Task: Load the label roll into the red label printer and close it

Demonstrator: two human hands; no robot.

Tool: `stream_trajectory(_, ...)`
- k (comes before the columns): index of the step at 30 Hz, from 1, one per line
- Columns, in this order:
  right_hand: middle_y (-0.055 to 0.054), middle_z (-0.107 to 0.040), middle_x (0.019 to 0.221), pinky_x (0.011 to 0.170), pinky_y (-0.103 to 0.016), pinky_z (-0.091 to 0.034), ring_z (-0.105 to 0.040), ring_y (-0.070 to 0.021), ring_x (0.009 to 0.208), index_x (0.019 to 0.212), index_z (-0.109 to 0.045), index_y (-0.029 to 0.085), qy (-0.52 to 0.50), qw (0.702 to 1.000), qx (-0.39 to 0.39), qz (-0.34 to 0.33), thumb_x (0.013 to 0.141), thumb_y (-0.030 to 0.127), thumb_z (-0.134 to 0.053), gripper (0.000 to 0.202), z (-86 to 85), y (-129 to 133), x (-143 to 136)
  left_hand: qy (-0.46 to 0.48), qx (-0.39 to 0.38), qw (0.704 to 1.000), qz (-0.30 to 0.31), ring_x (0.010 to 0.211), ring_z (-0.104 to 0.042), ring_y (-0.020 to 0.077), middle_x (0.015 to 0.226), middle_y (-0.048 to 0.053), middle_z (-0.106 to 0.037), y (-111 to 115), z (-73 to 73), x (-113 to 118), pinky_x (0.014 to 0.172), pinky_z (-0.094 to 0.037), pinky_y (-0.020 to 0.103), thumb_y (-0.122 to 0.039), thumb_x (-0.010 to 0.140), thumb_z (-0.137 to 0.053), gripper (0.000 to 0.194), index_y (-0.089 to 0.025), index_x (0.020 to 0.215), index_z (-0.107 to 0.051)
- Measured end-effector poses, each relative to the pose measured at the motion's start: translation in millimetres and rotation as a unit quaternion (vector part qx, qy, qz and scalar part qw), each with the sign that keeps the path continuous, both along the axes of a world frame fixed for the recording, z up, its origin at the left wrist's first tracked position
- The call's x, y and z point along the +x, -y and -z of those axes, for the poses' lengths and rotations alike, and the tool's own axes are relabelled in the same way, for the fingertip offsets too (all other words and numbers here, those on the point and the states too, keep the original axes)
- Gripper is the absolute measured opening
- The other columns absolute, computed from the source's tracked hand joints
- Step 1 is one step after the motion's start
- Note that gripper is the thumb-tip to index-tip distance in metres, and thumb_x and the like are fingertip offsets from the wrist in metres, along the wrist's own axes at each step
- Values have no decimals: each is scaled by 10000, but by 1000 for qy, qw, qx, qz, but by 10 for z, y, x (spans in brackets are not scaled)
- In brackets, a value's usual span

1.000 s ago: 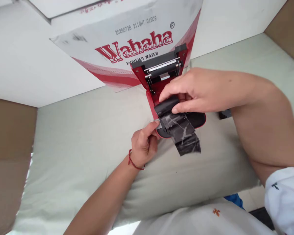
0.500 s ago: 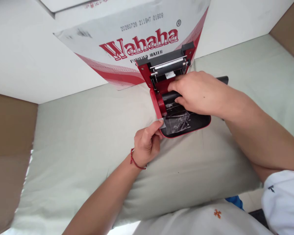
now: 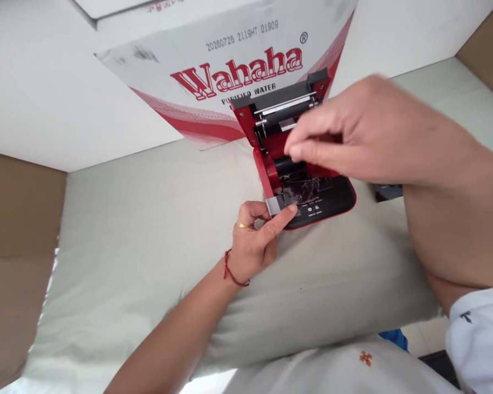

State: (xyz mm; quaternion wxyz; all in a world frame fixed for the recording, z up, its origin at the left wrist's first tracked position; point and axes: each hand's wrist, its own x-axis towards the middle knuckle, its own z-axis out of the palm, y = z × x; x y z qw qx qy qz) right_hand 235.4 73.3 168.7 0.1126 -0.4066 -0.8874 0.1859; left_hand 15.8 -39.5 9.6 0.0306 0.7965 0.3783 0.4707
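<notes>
A small red and black machine (image 3: 345,198) stands on the cloth with its hinged lid raised, showing a dark roller (image 3: 285,115) inside the lid. Crumpled clear plastic film (image 3: 302,190) lies over its black front panel. My left hand (image 3: 257,232) is at the front left corner, index finger stretched out and pressing near the film's lower edge, the other fingers bent. Above the machine's right side, my right hand (image 3: 353,134) hovers, smeared by motion, thumb and fingertips together. Whatever may be between those fingertips does not show. This hand hides part of the lid and base.
A Wahaha water carton (image 3: 230,54) stands right behind the raised lid. Pale green cloth (image 3: 148,219) covers the surface. Brown cardboard (image 3: 20,230) stands at the left, more at the upper right. A dark object (image 3: 388,191) lies partly hidden under my right forearm.
My right hand has lifted out of the machine, up towards me. My left index finger has moved from the corner onto the panel, and the film now sits higher, uncovering the panel's printed symbols.
</notes>
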Motion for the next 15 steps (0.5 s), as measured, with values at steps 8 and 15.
stream_trajectory(8,-99,-629,1653,1308,-451,-345,-487,-351,1539,1610,-629,139,-2,991,128,27,1134,418,-500,566,30,-53,-20,-15,31,999,-31,1112,-616,185,1109,47,-513,-1,11,-11,953,-650,339,-17,1034,-536,607,-340,1532,-666)
stream_trajectory(15,-70,-628,1668,1303,-421,-347,-455,-350,1553,1578,-676,157,24,992,120,22,1140,386,-508,522,14,-14,-21,-66,47,996,-34,1717,-404,218,1494,84,-730,44,-49,16,1457,-245,563,-53,1036,-522,459,-268,1412,-675)
